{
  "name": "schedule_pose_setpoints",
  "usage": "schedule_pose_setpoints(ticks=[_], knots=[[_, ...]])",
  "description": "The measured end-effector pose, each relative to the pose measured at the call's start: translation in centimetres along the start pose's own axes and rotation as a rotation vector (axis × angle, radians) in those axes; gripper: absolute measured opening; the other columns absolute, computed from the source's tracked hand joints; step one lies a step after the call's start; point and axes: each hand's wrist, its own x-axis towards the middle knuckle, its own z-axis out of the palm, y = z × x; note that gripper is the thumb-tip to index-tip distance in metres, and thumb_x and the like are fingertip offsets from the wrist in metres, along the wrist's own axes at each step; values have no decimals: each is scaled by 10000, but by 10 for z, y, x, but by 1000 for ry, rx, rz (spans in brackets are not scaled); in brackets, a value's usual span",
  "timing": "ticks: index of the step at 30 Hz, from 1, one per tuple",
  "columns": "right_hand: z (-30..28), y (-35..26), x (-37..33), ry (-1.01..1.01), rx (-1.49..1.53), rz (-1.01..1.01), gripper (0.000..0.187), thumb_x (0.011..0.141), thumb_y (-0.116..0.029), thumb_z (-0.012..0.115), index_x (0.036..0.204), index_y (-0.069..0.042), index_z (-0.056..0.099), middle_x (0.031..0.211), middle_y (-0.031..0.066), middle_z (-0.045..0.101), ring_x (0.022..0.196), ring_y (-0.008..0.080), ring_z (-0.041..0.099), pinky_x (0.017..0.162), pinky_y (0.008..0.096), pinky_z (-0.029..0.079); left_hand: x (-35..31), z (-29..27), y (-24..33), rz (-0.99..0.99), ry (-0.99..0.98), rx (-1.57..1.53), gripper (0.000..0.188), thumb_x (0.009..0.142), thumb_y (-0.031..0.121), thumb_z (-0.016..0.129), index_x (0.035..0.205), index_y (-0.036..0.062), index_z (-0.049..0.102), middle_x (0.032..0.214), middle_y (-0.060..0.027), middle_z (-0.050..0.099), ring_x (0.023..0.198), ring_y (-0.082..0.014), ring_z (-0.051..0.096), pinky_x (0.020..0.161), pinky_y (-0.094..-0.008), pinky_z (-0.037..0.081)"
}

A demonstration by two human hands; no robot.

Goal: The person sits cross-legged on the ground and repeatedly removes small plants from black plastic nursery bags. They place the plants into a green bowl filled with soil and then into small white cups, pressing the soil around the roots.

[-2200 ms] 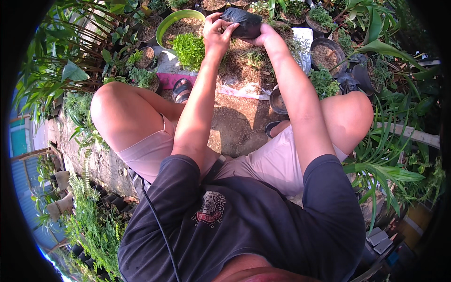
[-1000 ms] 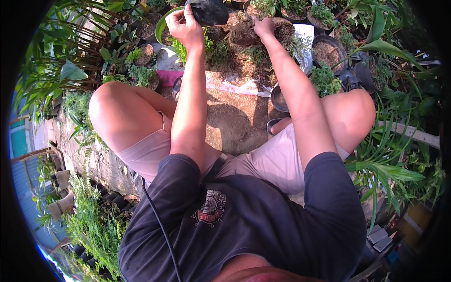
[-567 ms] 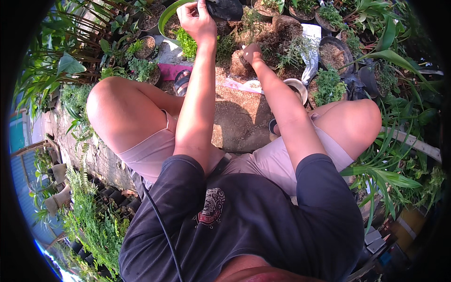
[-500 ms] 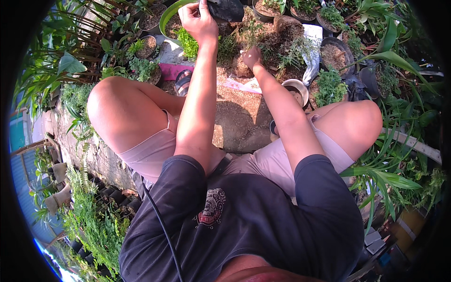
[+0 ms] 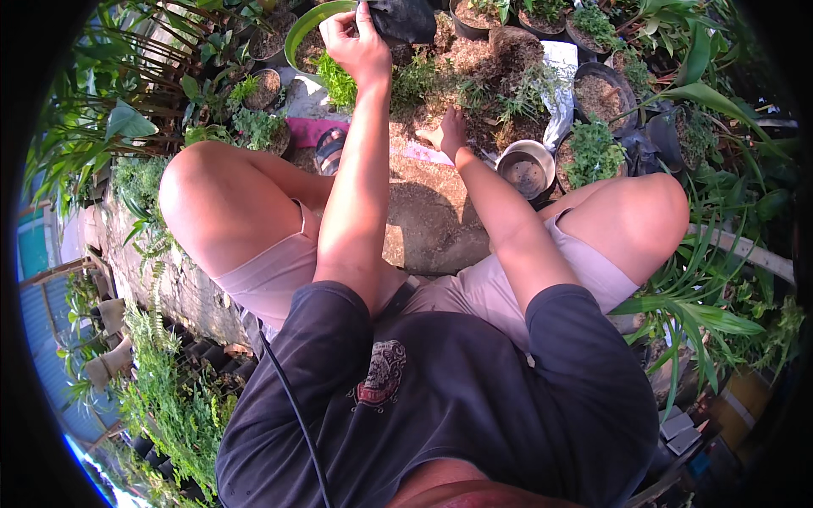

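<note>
At twelve o'clock, we are pinching the left side of a black plastic grow bag (image 5: pixel 405 21) between the thumb and fingers of our left hand (image 5: pixel 356 44), its far end running out of view. Our right hand (image 5: pixel 447 135) is lying low between twelve and one, at the near edge of the loose potting mix (image 5: pixel 474 61); its thumb is pointing away from its fingers, but we cannot tell whether it is gripping anything.

We are holding the bag at one side only, so it could be sagging or slipping if the pinch loosens. It is hanging close to the lime-green pot (image 5: pixel 296 41) at eleven and the feathery seedlings (image 5: pixel 413 78) near twelve, so a drop could be bending stems. A careless right-hand sweep could be tearing roots or scattering mix over the pink sheet (image 5: pixel 315 131) at about eleven. Our right forearm is passing just beside the pale round pot (image 5: pixel 527 151) at two, so an outward swing could be tipping it.
</note>
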Motion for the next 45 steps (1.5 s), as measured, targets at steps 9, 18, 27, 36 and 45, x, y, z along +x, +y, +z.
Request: schedule_pose_setpoints(ticks=[9,18,27,36,45], knots=[[-4,8,13,-187,114,107,977,636,-445,862,1322,74,398,1235,294,567,1146,403,570,979,430,482,-1,-6,9,20,-47,-60,227,877,128,724,802,-17,565,846,-60,511,664,-143,509,616,-284,441],[-19,15,19,-247,174,315,1045,662,-624,766,1383,35,393,1340,291,503,1270,413,478,1050,443,420,-7,6,14,-22,-62,-37,246,876,179,736,780,6,590,855,-64,560,726,-160,570,658,-289,483],[-159,-20,63,-732,492,-6,406,974,-355,509,1235,-55,588,1201,131,656,1079,232,645,827,434,522,-6,16,14,-36,-37,13,260,872,207,746,794,8,599,808,-45,590,687,-114,554,606,-246,469],[-349,-45,43,-658,1367,-83,481,963,-449,530,1306,-112,536,1171,68,638,1013,263,634,925,531,477,-39,51,39,-271,-373,-551,175,908,150,704,835,23,607,754,-10,632,647,-43,535,582,-191,425],[-454,43,16,-242,287,-312,264,886,-242,687,895,22,684,757,48,653,660,139,562,615,296,451,-113,69,95,-381,-959,-430,132,905,138,704,987,42,668,877,-14,683,799,-49,587,664,-204,440]])
